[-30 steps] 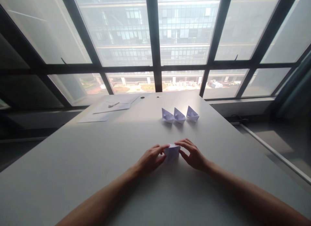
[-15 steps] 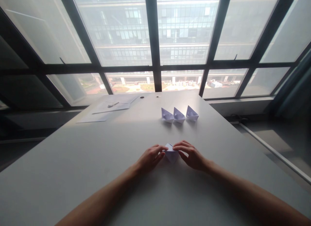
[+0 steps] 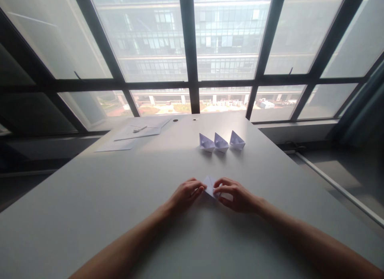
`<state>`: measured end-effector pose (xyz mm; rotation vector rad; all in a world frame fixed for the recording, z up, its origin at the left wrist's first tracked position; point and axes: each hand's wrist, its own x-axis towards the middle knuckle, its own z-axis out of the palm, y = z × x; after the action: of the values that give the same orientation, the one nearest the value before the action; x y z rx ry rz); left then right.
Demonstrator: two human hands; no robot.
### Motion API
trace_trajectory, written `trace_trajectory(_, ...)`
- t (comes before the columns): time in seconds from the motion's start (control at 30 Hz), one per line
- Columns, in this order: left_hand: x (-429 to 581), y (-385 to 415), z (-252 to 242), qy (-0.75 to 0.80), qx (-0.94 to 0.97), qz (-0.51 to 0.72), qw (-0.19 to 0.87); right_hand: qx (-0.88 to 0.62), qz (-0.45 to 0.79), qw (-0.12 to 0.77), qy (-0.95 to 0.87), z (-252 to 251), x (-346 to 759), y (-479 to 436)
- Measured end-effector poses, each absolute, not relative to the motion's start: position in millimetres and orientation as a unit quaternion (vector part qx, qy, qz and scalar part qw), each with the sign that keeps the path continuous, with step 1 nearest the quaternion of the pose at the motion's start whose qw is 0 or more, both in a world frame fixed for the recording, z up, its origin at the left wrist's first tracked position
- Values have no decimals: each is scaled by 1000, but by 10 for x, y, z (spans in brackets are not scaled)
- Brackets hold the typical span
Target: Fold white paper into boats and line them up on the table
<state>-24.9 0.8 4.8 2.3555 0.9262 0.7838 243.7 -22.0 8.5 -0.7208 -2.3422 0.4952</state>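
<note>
Between my two hands a small piece of folded white paper (image 3: 209, 183) lies at the table, its outline roughly a diamond. My left hand (image 3: 186, 194) pinches its left corner with thumb and fingertips. On the other side my right hand (image 3: 234, 194) has its fingers curled over the paper's right part, gripping it and hiding that edge. Farther back stand three folded paper boats in a row: the left boat (image 3: 207, 143), the middle boat (image 3: 221, 143) and the right boat (image 3: 237, 141), the last set slightly apart.
The white table (image 3: 120, 191) reaches to tall windows with dark frames (image 3: 192, 85). At its back left lie flat paper sheets (image 3: 144, 129) with a small white pen-like item (image 3: 140, 129) on top. Two round holes are near the far edge.
The paper between my hands has changed shape, from a flat-topped form with a point toward me to a diamond. My right fingers have curled in around its right side.
</note>
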Motion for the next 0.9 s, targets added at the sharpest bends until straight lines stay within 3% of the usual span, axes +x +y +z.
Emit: trace_trajectory(0.9,-253,76,19,394,810,341,268,-200,192,311,-909,124,2384,-229)
